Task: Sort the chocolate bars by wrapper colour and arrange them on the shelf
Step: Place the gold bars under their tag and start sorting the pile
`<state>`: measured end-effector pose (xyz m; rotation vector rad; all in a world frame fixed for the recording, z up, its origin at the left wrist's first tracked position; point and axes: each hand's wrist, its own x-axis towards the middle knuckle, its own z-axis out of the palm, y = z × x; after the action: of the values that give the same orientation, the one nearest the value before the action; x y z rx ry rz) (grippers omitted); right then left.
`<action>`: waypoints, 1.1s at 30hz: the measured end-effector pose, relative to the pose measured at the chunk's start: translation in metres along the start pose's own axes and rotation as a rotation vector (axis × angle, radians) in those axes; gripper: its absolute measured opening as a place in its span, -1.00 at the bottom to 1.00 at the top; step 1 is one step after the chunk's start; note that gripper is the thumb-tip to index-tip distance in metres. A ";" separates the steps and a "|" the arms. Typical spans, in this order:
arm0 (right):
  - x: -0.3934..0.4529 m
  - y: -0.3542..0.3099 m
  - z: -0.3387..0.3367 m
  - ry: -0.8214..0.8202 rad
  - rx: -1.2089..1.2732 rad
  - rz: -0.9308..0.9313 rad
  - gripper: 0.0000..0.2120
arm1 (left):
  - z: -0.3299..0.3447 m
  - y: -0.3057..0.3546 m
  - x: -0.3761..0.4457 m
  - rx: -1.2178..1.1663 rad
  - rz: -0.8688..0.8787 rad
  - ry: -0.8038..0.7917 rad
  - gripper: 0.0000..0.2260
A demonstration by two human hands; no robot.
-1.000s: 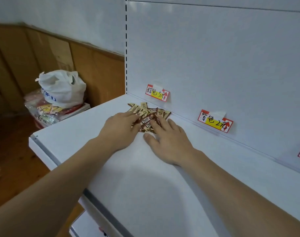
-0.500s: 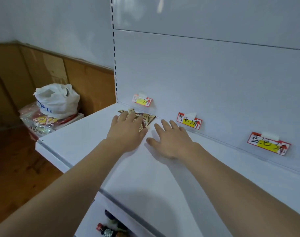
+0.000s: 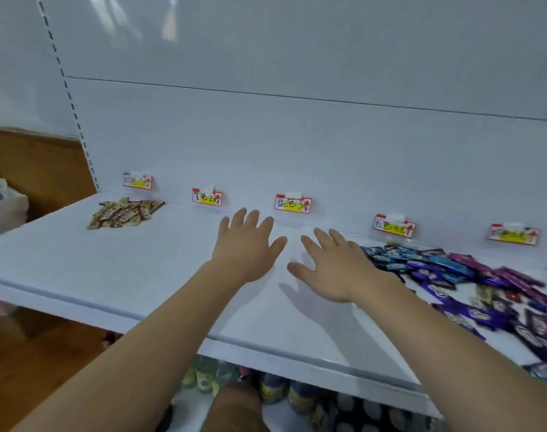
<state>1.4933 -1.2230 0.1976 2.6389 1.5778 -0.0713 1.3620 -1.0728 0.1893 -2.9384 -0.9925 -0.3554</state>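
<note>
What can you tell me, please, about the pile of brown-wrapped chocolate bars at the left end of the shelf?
The pile of brown chocolate bars is a small, loose heap of tan and dark brown glossy wrappers with pale ends, overlapping at mixed angles. It lies flat on the white shelf near the back panel, just below the leftmost price tag. Nothing touches it except the shelf; both hands are well to its right. The wrapper print is too blurred to read.

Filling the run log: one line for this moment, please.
left hand open | right hand open | brown bars piled | mixed bars unsorted
</note>
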 end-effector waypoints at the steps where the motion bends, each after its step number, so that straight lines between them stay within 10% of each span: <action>1: -0.014 0.019 0.001 0.006 0.007 0.029 -0.19 | 0.000 0.022 -0.001 -0.009 0.034 -0.003 -0.39; 10: -0.100 0.157 0.025 0.044 0.077 0.246 -0.22 | 0.025 0.182 0.006 -0.086 0.337 -0.020 -0.40; 16: -0.121 0.245 0.053 0.172 0.072 0.290 -0.62 | 0.056 0.257 0.000 -0.198 0.571 -0.123 -0.46; 33: -0.108 0.291 0.037 -0.101 0.164 0.275 -0.57 | 0.050 0.278 0.002 -0.142 0.795 -0.209 -0.50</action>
<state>1.6987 -1.4583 0.1786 2.8966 1.2148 -0.3260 1.5409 -1.2886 0.1562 -3.2184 0.2572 -0.0858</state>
